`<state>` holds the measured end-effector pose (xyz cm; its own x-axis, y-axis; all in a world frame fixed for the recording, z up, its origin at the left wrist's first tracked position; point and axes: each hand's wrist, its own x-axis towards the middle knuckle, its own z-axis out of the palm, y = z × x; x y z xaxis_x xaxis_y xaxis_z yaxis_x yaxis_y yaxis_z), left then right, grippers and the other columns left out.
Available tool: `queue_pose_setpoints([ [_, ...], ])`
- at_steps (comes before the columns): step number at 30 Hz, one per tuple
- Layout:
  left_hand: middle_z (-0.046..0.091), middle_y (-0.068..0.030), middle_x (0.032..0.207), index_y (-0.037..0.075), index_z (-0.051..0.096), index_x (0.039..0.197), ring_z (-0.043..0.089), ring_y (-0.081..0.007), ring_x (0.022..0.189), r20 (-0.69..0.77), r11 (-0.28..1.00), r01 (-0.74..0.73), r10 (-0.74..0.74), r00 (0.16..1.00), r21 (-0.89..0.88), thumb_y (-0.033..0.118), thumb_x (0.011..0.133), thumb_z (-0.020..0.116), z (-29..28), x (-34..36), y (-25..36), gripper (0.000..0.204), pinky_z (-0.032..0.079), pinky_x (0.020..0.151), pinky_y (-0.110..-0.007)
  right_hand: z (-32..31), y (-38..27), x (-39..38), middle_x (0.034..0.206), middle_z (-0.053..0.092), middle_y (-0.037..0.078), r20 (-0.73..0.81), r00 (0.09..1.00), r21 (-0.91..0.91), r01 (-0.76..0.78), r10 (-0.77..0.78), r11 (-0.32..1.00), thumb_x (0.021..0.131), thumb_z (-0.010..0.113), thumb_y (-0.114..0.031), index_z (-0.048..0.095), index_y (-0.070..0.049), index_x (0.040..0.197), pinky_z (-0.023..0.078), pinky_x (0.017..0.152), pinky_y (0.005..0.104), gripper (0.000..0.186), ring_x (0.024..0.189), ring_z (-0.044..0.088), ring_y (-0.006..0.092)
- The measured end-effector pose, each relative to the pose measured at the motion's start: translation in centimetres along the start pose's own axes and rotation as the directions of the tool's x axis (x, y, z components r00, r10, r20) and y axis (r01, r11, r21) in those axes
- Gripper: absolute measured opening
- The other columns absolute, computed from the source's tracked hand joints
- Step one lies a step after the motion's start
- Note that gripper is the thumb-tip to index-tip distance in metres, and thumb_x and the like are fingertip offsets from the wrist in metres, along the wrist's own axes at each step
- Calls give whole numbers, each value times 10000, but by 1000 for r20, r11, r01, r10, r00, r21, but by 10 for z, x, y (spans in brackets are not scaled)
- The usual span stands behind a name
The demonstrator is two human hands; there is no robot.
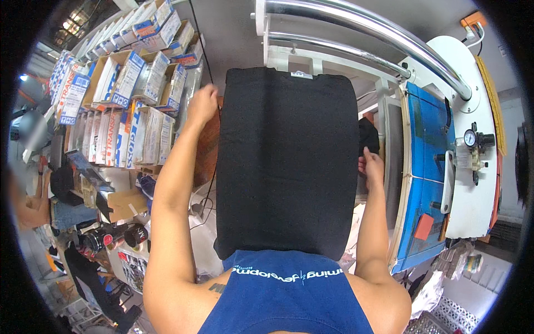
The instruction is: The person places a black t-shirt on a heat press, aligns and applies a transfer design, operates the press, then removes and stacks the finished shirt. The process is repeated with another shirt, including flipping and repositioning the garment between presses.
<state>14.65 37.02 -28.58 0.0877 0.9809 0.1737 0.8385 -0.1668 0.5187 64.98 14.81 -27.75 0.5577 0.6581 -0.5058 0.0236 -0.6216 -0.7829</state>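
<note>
A black cloth garment [286,167], probably a shirt, lies spread over a rectangular platen in front of me, its near edge against my body. A fold of black cloth [368,136] sticks out past its right side. My right hand [371,167] is beside that fold, one fingertip at the cloth and the other fingers loosely bent and apart. Off the garment's far left edge, my left hand [205,103] is raised with its fingers curled closed. Whether anything is inside those fingers is hidden.
A metal frame with chrome bars [356,28] stands beyond the platen. On the right are a blue panel [425,172] and a white machine body with a pressure gauge [470,137]. Stacked cardboard boxes [128,78] fill the far left; a person's arm [33,211] shows at the left edge.
</note>
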Motion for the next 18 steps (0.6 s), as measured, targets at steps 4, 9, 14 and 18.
queue_pose_setpoints([
  [4,646,-155,1059,136,725,1074,642,-382,1028,-24,899,-405,407,913,-165,184,941,641,27,61,77,164,518,869,-468,10,31,-26,935,693,78,74,992,47,-104,101,993,1059,527,-435,664,56,1106,503,725,314,513,792,627,146],
  [9,634,-114,1024,102,704,974,641,-358,1005,163,809,-581,564,810,86,159,879,708,51,95,115,110,513,841,-462,1,62,-38,953,698,76,125,988,106,-110,96,988,1074,486,-454,678,46,1133,467,711,287,539,786,597,129],
  [14,636,-113,982,72,676,881,651,-340,952,-6,834,-485,504,864,262,202,838,739,63,84,130,151,513,805,-480,-7,38,-44,897,653,31,126,975,10,-184,182,983,1077,456,-485,675,14,1058,449,682,278,546,763,586,124],
  [18,668,-143,968,49,705,921,660,-362,927,-333,898,-436,431,839,65,254,852,757,45,61,100,223,528,803,-459,8,15,-40,1136,686,132,194,932,34,-319,306,947,1021,451,-626,620,-3,1280,523,848,357,695,982,658,210],
])
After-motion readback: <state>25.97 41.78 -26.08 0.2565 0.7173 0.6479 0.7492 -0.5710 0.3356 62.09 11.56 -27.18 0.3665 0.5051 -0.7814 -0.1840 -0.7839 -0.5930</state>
